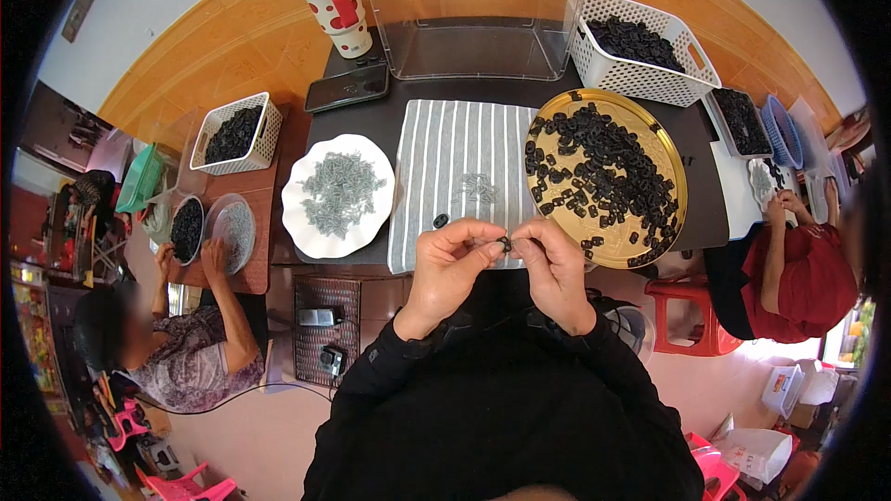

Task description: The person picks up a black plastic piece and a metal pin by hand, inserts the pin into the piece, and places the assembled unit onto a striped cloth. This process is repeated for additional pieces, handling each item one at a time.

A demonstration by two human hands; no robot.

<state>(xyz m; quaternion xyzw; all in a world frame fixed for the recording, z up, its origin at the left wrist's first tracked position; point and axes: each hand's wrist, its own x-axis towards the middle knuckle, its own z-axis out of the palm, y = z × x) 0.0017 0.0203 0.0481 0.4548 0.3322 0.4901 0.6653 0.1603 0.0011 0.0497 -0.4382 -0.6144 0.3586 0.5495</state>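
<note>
My left hand (452,264) and my right hand (553,271) meet over the near edge of a grey-and-white striped cloth (429,153). Between their fingertips is a small black plastic piece (504,243), pinched from both sides and partly covered by the fingers. One more black piece (440,221) lies on the cloth just beyond my left hand. A small heap of thin, clear-grey slivers (477,188) rests on the cloth ahead of my hands. To the right, a round gold tray (676,162) holds many loose black pieces; to the left, a white scalloped plate (299,224) carries a pile of similar slivers.
A clear plastic box (475,48), a dark phone (347,88) and a spotted tumbler (336,9) stand at the back. White baskets (682,83) of black pieces flank the table. Co-workers sit at left (200,343) and right (803,278). A red stool (694,320) stands at right.
</note>
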